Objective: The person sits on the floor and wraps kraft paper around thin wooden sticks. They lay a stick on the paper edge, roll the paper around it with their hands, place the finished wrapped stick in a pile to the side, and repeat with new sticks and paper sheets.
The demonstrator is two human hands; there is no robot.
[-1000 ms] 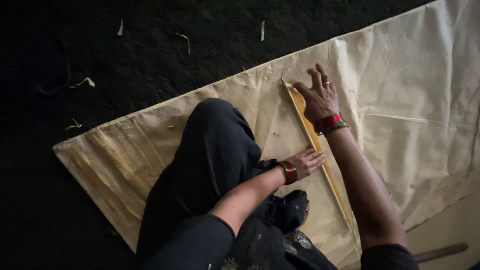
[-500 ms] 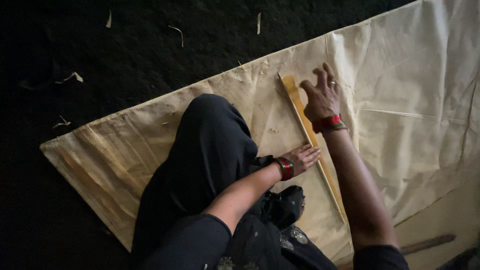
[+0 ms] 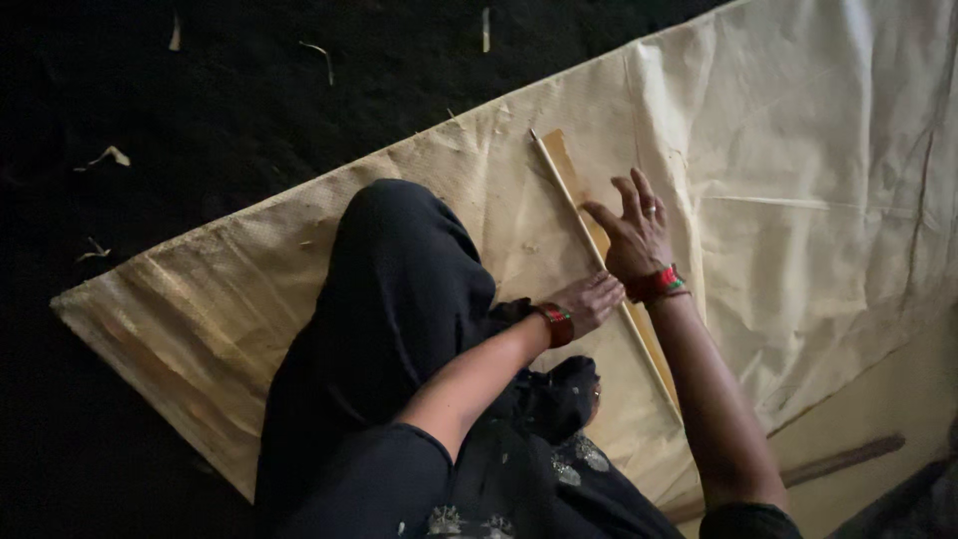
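Dim scene overall; light falls from the upper right, brightening the pale woven sheet [image 3: 818,150] there; the dark floor [image 3: 150,80] loses nearly all detail. Dark clothing [image 3: 399,299] reads as near-black mass; image soft, slightly grainy.

- The single head-worn view looks steeply down from above the seated person's lap, facing forward onto the woven mat [image 3: 798,150] spread over the dark ground [image 3: 200,100].
- It sits close: both forearms enter from the bottom edge.
- There is no second view to overlap with.
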